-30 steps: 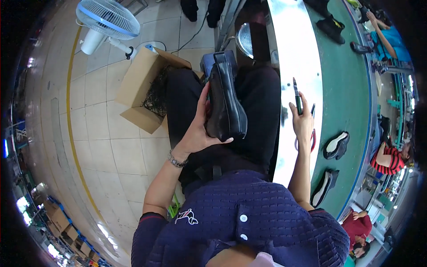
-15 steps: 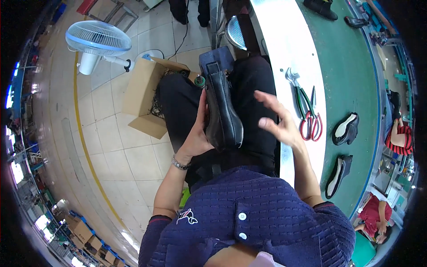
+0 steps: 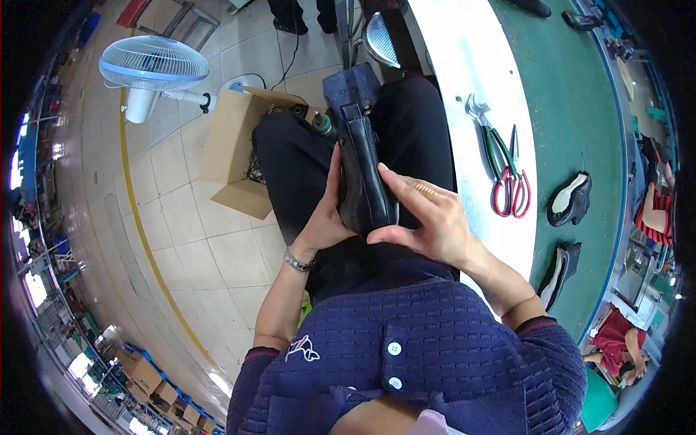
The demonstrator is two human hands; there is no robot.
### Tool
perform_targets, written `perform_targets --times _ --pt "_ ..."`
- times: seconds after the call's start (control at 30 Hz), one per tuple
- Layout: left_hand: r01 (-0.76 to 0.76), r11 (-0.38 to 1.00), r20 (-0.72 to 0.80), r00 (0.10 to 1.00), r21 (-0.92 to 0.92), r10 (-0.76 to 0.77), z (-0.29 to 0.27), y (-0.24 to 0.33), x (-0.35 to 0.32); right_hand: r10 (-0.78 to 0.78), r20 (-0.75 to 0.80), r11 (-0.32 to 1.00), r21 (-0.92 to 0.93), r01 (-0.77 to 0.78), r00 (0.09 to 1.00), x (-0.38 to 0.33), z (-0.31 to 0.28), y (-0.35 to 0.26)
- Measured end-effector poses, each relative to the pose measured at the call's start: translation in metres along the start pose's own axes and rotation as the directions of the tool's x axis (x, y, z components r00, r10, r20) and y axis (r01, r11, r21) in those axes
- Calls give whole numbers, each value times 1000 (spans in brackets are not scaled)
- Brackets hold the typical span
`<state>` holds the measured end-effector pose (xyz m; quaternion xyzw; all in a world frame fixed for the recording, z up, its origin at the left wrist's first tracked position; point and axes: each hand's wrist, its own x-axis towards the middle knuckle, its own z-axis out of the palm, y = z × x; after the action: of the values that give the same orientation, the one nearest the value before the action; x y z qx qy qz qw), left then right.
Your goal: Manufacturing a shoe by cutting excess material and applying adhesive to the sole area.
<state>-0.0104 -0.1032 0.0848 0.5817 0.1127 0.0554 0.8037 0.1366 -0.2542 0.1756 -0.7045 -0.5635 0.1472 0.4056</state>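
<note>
Some fingers of the left hand point(image 3: 325, 222) are hidden behind the black leather shoe point(image 3: 359, 170), while the upper edge cuts off the white worktop point(image 3: 460, 43), another person's legs point(image 3: 284, 10) and one dark shoe point(image 3: 534, 7).

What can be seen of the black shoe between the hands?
The shoe is smooth, shiny black and leather-like, with a lengthwise seam and a loop at its far end. It extends forward over dark trousers, its far end overlapping a dark blue block. The left hand holds its left side; the right hand touches its right.
</note>
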Motion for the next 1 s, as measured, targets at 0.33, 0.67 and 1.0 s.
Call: perform_targets --times 0.33,0.67,1.0 --pt "-44 971 -25 998 234 51 -8 2 2 506 138 727 462 -507 851 -6 4 -10" --pt "55 993 -68 997 104 -48 -19 -7 -9 478 215 729 444 -521 852 9 5 -12" --pt "-18 923 -133 990 -385 -36 -24 3 -19 132 202 779 585 -227 971 19 -3 39"
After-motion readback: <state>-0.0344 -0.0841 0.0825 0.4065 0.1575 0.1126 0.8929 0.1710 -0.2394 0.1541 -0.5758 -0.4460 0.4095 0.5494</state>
